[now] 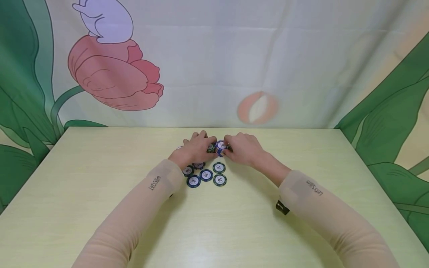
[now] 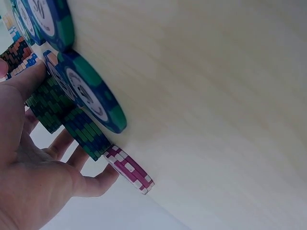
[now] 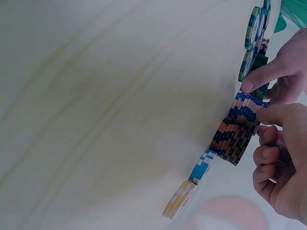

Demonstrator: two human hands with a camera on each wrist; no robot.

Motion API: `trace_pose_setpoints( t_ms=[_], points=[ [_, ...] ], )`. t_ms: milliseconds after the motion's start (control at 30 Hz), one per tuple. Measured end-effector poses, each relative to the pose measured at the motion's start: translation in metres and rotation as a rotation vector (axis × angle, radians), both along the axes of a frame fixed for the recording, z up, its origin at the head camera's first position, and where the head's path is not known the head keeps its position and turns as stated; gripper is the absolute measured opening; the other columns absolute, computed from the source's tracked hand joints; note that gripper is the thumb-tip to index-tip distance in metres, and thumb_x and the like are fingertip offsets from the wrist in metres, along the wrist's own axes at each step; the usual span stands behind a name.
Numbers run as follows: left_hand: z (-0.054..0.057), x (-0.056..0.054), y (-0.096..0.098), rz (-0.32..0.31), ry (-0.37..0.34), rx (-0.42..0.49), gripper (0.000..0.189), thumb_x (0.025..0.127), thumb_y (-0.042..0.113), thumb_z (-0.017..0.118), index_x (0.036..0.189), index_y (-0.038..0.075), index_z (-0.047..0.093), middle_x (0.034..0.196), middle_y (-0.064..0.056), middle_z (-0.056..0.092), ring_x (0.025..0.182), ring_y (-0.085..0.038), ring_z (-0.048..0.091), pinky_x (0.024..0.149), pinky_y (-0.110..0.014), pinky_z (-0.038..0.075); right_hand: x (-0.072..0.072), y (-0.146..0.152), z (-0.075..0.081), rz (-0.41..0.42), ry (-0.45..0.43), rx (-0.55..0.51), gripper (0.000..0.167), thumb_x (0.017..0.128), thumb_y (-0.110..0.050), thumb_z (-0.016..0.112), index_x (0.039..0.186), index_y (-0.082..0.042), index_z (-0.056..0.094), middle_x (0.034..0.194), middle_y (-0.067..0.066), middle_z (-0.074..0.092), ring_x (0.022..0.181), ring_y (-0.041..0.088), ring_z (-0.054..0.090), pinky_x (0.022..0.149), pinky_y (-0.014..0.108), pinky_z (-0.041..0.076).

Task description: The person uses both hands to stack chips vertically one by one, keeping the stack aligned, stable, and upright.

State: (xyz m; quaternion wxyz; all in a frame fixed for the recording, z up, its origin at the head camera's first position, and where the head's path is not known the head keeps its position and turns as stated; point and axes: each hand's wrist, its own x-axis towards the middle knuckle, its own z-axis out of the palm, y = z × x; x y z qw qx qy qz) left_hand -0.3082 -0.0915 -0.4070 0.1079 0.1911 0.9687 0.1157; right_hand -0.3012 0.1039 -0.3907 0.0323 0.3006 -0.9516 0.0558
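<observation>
Both hands out in front of me, meeting over a row of stacked poker chips near the far edge of the pale tabletop (image 1: 214, 227). My right hand (image 1: 246, 148) pinches the blue stack (image 1: 221, 146), thumb on the near side, forefinger opposite; its remaining fingers are curled in toward the palm. The top chip there reads 10.

My left hand (image 1: 196, 147) brackets the dark green stack (image 2: 47, 103): thumb in front, right where green meets blue, the other fingers fanned out behind the row. Little finger reaches a short maroon-and-white stack (image 2: 128, 170); between it and the dark green stands a blue-green stack (image 2: 86, 133).

Right of the blue, touching it: a black-and-orange stack (image 3: 231, 141), slightly uneven. Beyond that, a low light-blue stack (image 3: 202, 166), then a low yellow stack (image 3: 179, 199) at the end.

Nearer my body, loose 50 chips (image 1: 206, 175) lie flat, some partly hidden under my left wrist. Two 20 chips (image 1: 219, 180) sit just to their right, one nearer me than the other.

Sleeves (image 1: 301, 188) pale, lettered at the cuffs. Behind the tabletop, a printed curtain (image 1: 207, 67) with a large pink flower.
</observation>
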Motion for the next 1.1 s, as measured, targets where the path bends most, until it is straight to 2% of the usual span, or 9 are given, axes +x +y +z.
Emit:
trace_pose_setpoints(
  t_ms=[500,833,1000,1100],
  points=[
    [-0.0013,-0.0002,-0.0002,-0.003,0.002,-0.011,0.060,0.101,0.044,0.064,0.153,0.020,0.047,0.142,-0.017,0.043,0.126,-0.036,0.039,0.101,-0.070,0.035,0.0008,-0.0028,-0.0007,-0.010,0.010,0.003,0.021,0.099,-0.027,0.071,0.110,-0.010,0.070,0.086,0.004,0.071,0.065,0.018,0.061,0.058,0.037,0.052],
    [-0.0014,0.0005,-0.0004,0.001,0.003,-0.011,0.060,0.101,0.045,0.064,0.153,0.020,0.047,0.141,-0.016,0.043,0.126,-0.036,0.039,0.102,-0.069,0.035,0.0013,-0.0004,-0.0013,-0.011,0.013,-0.013,0.023,0.099,-0.028,0.071,0.113,-0.010,0.069,0.082,0.003,0.069,0.063,0.017,0.060,0.056,0.036,0.050],
    [-0.0025,0.0012,-0.0011,0.006,0.010,-0.001,0.058,0.100,0.045,0.064,0.149,0.019,0.050,0.141,-0.016,0.044,0.126,-0.036,0.040,0.103,-0.069,0.034,0.0045,0.0028,-0.0011,0.000,0.027,-0.039,0.018,0.097,-0.027,0.073,0.103,-0.011,0.068,0.078,0.001,0.067,0.061,0.016,0.059,0.055,0.035,0.049],
    [-0.0034,0.0010,-0.0026,0.006,0.020,0.007,0.055,0.100,0.046,0.064,0.145,0.017,0.052,0.140,-0.016,0.045,0.125,-0.036,0.041,0.103,-0.070,0.034,0.0082,0.0028,-0.0001,0.019,0.004,-0.051,0.013,0.096,-0.024,0.073,0.095,-0.012,0.068,0.076,-0.001,0.066,0.062,0.015,0.059,0.056,0.034,0.050]
  ],
)
